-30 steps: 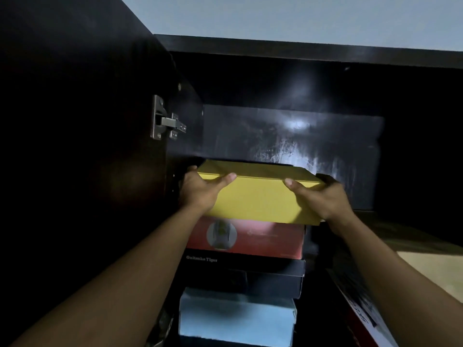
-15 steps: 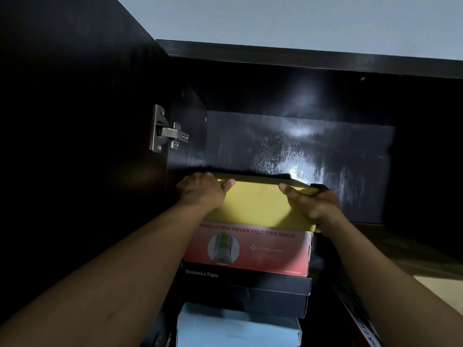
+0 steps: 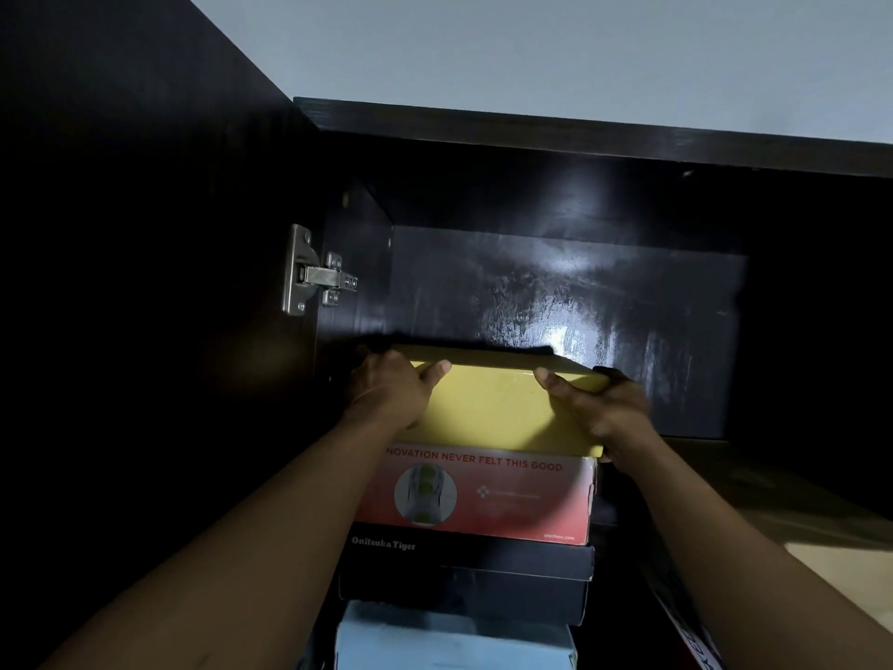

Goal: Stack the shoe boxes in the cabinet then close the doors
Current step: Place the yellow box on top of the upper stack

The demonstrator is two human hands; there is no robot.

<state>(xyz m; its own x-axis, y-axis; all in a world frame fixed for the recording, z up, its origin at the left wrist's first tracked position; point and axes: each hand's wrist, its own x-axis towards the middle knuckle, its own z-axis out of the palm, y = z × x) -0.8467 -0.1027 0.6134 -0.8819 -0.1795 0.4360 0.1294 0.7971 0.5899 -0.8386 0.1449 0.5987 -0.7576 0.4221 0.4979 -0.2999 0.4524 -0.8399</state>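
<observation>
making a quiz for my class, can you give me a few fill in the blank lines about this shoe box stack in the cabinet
1. Both hands, left hand and right hand, hold the ____ box.
2. That box sits directly on the ____ box.
3. The black box lies above the pale ____ box.
4. A metal ____ joins the open door to the cabinet.

Missing words: yellow; red; blue; hinge

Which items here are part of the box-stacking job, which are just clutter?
Job:
yellow box, held by left hand and right hand
red box
black Onitsuka Tiger box
light blue box
cabinet door

Not in use now:
hinge
boxes at right
</observation>
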